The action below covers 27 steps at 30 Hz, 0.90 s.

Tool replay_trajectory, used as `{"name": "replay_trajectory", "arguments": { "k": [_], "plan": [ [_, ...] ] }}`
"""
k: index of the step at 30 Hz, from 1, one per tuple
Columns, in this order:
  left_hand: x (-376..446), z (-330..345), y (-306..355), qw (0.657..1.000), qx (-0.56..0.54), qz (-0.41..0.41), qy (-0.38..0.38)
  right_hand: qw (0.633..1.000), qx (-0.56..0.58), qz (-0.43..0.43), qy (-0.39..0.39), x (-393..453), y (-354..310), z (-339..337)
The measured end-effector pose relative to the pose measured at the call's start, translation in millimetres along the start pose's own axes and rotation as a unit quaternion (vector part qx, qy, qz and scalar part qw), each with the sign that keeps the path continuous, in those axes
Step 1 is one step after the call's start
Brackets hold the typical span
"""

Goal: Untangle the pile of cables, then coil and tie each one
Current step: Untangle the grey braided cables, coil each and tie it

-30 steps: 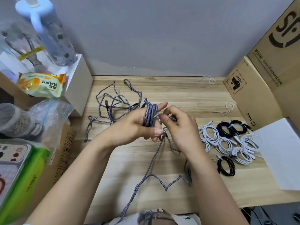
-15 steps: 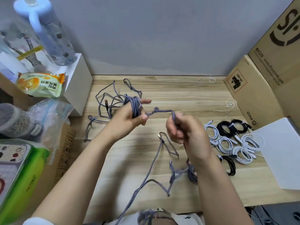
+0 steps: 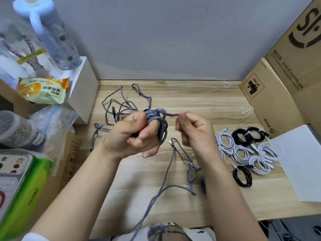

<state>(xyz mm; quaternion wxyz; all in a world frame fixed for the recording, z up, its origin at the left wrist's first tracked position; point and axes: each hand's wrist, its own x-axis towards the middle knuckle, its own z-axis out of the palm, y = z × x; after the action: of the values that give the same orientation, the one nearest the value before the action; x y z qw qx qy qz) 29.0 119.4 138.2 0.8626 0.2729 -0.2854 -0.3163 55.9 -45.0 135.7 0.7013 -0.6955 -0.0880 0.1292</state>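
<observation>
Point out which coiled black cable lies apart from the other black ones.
The coiled black cable nearest the table's front edge, alone below the coiled white cables; the other two black coils lie side by side behind them.

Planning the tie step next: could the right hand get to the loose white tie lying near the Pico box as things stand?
Probably not yet: the right hand pinches the grey braided cable; otherwise bare table lies toward the white tie.

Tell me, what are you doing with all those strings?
A person is tidying cables on a wooden table. The left hand holds a grey braided cable wound into loops around its fingers, while the right hand pinches the cable's free end beside the coil. More grey cable lies loose: a tangle behind the hands and a strand trailing toward the person. On the right sit finished white and black coils, already tied.
</observation>
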Motion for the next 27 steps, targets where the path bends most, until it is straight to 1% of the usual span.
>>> {"name": "replay_trajectory", "arguments": {
  "k": [2, 3, 5, 7, 9, 11, 13, 15, 18, 21, 23, 25, 27],
  "plan": [
    [9.6, 2.4, -1.4, 0.993, -0.105, 0.046, -0.019, 0.998, -0.011, 0.040, -0.051, -1.5, 3.3, 7.7],
    [13.2, 3.1, -2.1, 0.985, -0.155, 0.073, -0.011, 0.996, -0.011, 0.059, -0.071, -3.0, 3.7, 11.8],
    [18.0, 4.0, -2.4, 0.966, -0.221, 0.129, 0.033, 0.989, 0.013, 0.104, -0.108, -6.6, 3.9, 17.3],
    [21.3, 2.6, -0.9, 0.953, -0.232, 0.171, 0.095, 0.975, 0.041, 0.157, -0.154, -10.2, 5.6, 17.5],
    [24.0, 0.9, 3.1, 0.942, -0.208, 0.205, 0.164, 0.958, 0.053, 0.197, -0.202, -14.1, 9.5, 16.5],
    [27.2, -0.9, 5.8, 0.927, -0.158, 0.248, 0.233, 0.944, 0.051, 0.225, -0.236, -17.5, 13.0, 17.1],
    [29.4, -4.4, 7.5, 0.905, -0.090, 0.269, 0.316, 0.935, 0.035, 0.239, -0.260, -19.9, 15.3, 17.8],
    [29.9, -8.8, 5.6, 0.882, -0.004, 0.266, 0.389, 0.933, -0.001, 0.233, -0.274, -21.3, 15.5, 17.7],
    [30.4, -17.3, -4.5, 0.833, 0.180, 0.239, 0.465, 0.934, -0.089, 0.197, -0.284, -24.3, 12.5, 17.4],
    [22.5, -27.6, -11.0, 0.785, 0.337, 0.184, 0.486, 0.927, -0.202, 0.158, -0.273, -26.6, 8.1, 14.3],
    [14.6, -31.2, -10.8, 0.762, 0.397, 0.144, 0.491, 0.930, -0.267, 0.108, -0.229, -23.4, 6.2, 8.8],
    [9.3, -31.4, -12.2, 0.764, 0.416, 0.102, 0.482, 0.942, -0.280, 0.078, -0.170, -19.9, 4.8, 4.4],
    [8.4, -28.3, -13.7, 0.765, 0.438, 0.052, 0.469, 0.962, -0.230, 0.086, -0.120, -20.0, 1.3, 4.6]
  ]
}}
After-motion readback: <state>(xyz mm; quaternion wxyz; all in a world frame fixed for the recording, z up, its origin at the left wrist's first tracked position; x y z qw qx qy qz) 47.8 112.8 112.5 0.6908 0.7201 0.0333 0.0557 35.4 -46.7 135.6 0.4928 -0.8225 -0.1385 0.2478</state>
